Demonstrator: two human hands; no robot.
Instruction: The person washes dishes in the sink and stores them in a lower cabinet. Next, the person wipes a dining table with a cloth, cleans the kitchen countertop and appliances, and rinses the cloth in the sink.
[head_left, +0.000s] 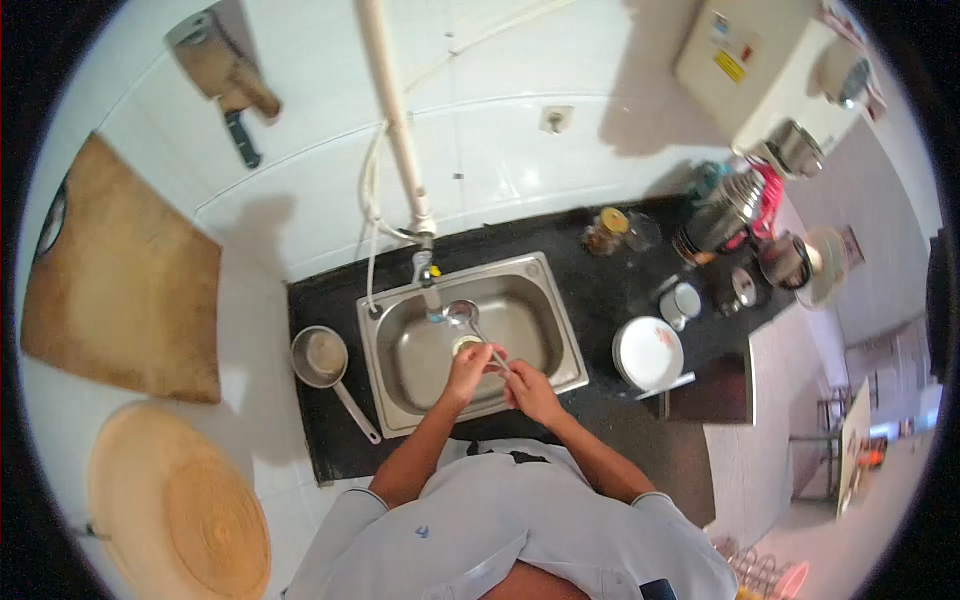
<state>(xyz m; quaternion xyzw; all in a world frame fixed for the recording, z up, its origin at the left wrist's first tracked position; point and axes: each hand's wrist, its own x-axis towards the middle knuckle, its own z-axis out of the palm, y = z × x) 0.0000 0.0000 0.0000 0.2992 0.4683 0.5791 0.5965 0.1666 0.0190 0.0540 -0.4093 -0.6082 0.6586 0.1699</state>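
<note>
Over the steel sink [400, 362], a metal ladle [461, 314] is held at a slant, its bowl close to the tap [430, 296]. My right hand [533, 392] is closed around the lower end of the ladle's handle. Higher up, the fingers of my left hand [473, 372] are closed at the same handle. A small pale round thing shows just beyond my left hand; whether it is in the hand or in the sink, I cannot tell.
A saucepan [324, 357] stands left of the sink. On the right are stacked white plates [650, 353], a white mug [681, 304], a lidded jar [606, 232] and a thermos [722, 215]. A cutting board [125, 280] and cleaver [205, 55] hang on the walls.
</note>
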